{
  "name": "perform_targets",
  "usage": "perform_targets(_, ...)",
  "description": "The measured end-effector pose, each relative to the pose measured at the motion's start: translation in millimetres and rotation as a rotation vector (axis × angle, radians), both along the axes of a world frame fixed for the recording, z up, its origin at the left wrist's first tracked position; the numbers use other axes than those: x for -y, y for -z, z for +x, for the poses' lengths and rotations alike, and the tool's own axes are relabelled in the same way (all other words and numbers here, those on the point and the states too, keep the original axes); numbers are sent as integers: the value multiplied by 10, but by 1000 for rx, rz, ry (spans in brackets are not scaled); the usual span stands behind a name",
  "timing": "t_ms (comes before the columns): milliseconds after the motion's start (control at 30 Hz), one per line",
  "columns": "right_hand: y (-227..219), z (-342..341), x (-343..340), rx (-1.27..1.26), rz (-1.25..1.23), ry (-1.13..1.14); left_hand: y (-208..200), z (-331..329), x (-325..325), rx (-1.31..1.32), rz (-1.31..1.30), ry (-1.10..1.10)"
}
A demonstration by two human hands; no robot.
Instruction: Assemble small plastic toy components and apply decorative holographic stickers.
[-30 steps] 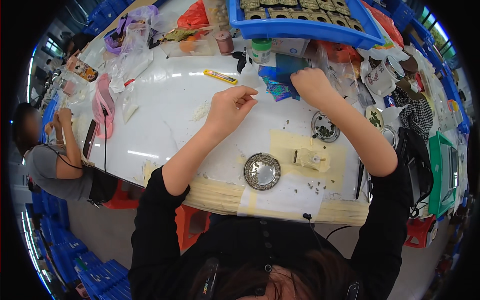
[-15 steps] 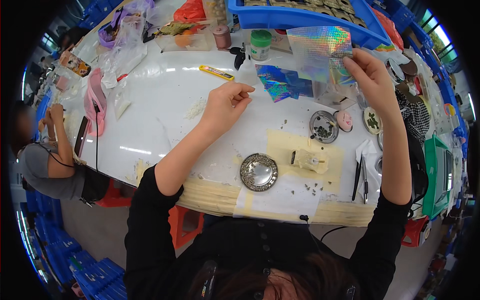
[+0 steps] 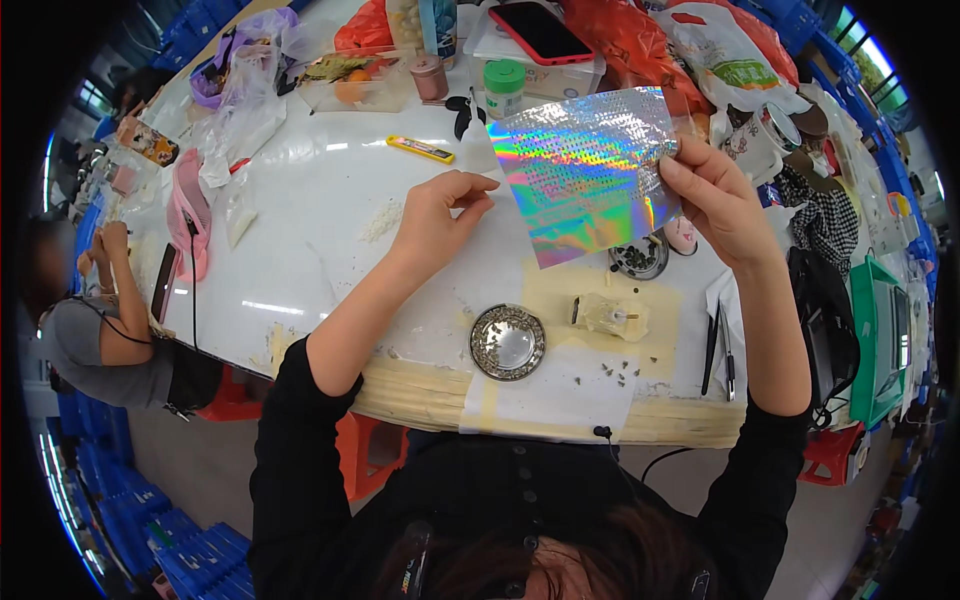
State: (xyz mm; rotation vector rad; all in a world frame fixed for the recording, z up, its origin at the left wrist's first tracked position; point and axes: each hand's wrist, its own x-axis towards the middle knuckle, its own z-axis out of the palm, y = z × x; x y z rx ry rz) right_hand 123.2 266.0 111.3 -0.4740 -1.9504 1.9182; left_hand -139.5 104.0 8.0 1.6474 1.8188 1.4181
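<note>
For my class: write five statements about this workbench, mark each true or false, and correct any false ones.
1. The right hand holds a shiny rainbow sheet. True.
2. The left hand grips the yellow object. False: it lies on the table, apart from that hand.
3. The red-cased phone lies on a white box. True.
4. The jar has a red lid. False: the lid is green.
5. The nearest metal dish holds small pieces. True.
</note>
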Motion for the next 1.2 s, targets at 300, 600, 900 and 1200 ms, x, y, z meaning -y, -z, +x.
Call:
perform_targets(300,6,-27,45,-46,-30,-65,12,-13,1,-3,-33,19)
perform_targets(600,-11,-1,31,-52,-54,-122,-37,25,21,157,-57,1)
perform_targets(900,25,-10,55,-50,-58,-43,-26,-9,18,319,-17,50)
perform_targets(1200,-77,4,-55,-59,319,181,-182,-4,92,413,-98,43)
